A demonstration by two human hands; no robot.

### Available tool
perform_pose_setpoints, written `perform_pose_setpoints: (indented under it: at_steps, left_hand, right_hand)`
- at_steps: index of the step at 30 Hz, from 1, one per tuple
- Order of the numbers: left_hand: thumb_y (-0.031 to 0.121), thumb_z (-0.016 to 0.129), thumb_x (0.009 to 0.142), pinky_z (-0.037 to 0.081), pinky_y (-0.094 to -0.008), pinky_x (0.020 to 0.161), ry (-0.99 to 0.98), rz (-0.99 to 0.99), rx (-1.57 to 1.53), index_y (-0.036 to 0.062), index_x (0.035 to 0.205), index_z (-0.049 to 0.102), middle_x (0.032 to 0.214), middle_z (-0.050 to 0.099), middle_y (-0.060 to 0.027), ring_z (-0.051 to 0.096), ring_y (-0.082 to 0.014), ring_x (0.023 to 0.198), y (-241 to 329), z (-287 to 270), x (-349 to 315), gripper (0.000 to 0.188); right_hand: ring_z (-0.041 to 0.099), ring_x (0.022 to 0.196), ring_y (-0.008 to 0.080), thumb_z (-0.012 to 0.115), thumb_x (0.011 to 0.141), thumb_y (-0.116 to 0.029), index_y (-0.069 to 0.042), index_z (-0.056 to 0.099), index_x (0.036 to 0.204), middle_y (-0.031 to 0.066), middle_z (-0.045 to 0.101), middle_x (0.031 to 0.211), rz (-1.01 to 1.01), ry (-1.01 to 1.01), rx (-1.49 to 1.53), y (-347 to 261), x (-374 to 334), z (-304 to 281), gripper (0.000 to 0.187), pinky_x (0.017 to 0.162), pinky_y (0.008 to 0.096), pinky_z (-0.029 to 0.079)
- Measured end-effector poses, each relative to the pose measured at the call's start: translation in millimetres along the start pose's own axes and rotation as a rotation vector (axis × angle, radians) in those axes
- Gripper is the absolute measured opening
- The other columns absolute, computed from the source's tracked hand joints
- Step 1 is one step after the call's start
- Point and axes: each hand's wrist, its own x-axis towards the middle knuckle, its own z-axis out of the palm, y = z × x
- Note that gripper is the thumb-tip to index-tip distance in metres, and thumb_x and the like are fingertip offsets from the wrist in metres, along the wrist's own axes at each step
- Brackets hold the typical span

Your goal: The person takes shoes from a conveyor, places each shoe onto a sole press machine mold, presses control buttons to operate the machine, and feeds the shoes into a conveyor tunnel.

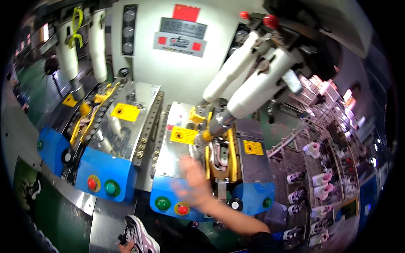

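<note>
We see much of the left hand [127, 247] cut off by the lower edge, with only part of its fingers showing. They grasp a black-and-white sneaker with a thick, pale pinkish sole [144, 237], which we find at the bottom of the view, left of centre; its lower end is cut off too. Whether the sneaker touches the smooth grey metal ledge [105, 215] beside it, we cannot tell.

The right hand [196, 185] is blurred, so we cannot make out each finger. Its forearm enters from the lower right and slants up to the left; the hand is raised with the fingers spread and released, gripping nothing. It overlaps the blue control panel [162, 185], near the round green button [163, 203] and the round red button [182, 209], and we cannot tell whether it touches the panel.

Just right of this hand, we see a pale shoe with dark and pink parts [219, 152] between yellow clamp arms [232, 156], its upper end partly hidden by a silver metal press rod [219, 123]. On the right, the shoes on the dark slatted rack [297, 158] are small and hard to distinguish.
</note>
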Motion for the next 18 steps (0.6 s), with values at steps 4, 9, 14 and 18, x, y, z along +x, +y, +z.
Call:
perform_pose_setpoints:
  at_steps: [4,9,14,18]
  left_hand:
    - [0.031,0.052,0.088,0.042,-0.0368,0.092,-0.082,0.096,-0.016,0.0021,0.125,0.045,0.116,0.054,-0.0125,0.05,-0.026,0.108,-25.0,-23.8,27.6,0.048]
    - [0.025,0.052,0.088,0.046,-0.0373,0.085,0.068,0.173,0.025,-0.0001,0.124,0.046,0.111,0.056,-0.0142,0.054,-0.0274,0.102,-25.9,-35.2,-17.6,0.044]
    - [0.005,0.054,0.082,0.052,-0.0342,0.077,0.181,0.316,-0.437,-0.004,0.124,0.042,0.11,0.056,-0.0148,0.059,-0.0234,0.092,-89.2,-39.7,-67.4,0.044]
    - [0.004,0.074,0.066,0.038,-0.0363,0.096,0.347,0.434,-0.715,0.0047,0.127,0.032,0.111,0.052,-0.0086,0.05,-0.0198,0.106,-129.8,-80.3,-105.7,0.074]
  right_hand:
    - [0.03,0.129,0.0345,0.054,0.084,-0.037,0.003,0.038,0.129,0.0235,0.03,0.139,-0.068,-0.42,-0.196,-31.5,-40.5,114.2,0.062,0.101,0.0555,0.026]
    - [0.039,0.122,0.0358,0.058,0.082,-0.022,0.001,0.043,0.125,0.0233,0.038,0.132,-0.108,-0.291,0.016,-53.3,-52.7,118.5,0.051,0.101,0.0523,0.029]
    - [0.053,0.107,0.035,0.067,0.076,-0.013,0.002,0.04,0.126,0.0219,0.046,0.124,-0.195,-0.438,0.614,-115.2,-180.4,114.9,0.059,0.097,0.0421,0.039]
    - [0.054,0.11,0.0273,0.066,0.077,-0.011,-0.002,0.053,0.114,0.0159,0.057,0.114,0.304,-0.962,0.792,-159.4,-281.6,84.6,0.04,0.095,0.04,0.041]
